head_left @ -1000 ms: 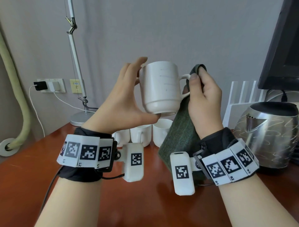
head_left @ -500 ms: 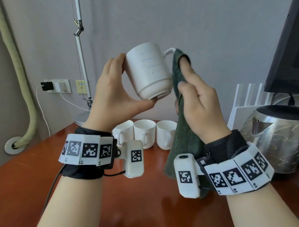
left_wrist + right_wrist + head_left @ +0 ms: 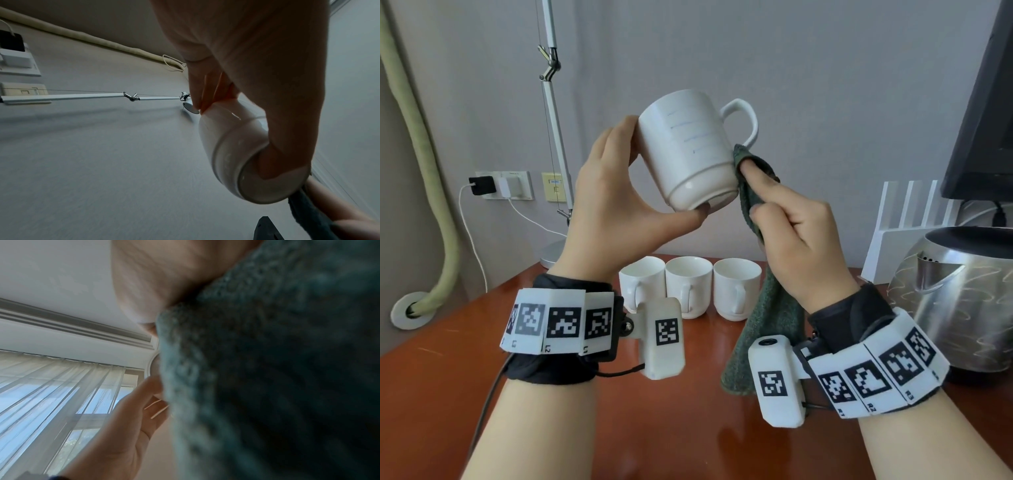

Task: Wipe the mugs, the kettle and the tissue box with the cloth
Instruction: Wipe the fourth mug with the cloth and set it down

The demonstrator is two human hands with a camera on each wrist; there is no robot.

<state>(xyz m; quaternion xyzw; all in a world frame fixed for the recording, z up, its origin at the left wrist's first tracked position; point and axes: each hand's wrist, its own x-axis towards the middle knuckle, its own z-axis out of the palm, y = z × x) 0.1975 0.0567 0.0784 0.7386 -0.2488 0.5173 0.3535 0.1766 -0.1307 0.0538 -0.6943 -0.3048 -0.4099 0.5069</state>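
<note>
- Grey wall behind, a polished reddish-brown table (image 3: 558, 428) below, and everything is happening in the air above it.
- The left hand (image 3: 616, 209) grasps a white mug (image 3: 688, 150), tipped over with its base toward the camera: fingers on the rim end, thumb under the foot.
- The left wrist view confirms that thumb, planted on the base ring.
- The right hand (image 3: 796, 236) is clenched round the dark green cloth (image 3: 767, 329), pressing a fold against the mug's lower right side, just below the handle; the rest hangs toward the table.
- 3 more white mugs (image 3: 690, 286) wait in a row at the far side, directly beneath the lifted one.
- The steel kettle (image 3: 959, 301) sits on the right; no tissue box is visible.
- My read: 1 mug is mid-wipe, with plenty left.
- To do it well, I'd turn the mug with the left hand while the cloth stays put, then work around the handle and across the foot.
</note>
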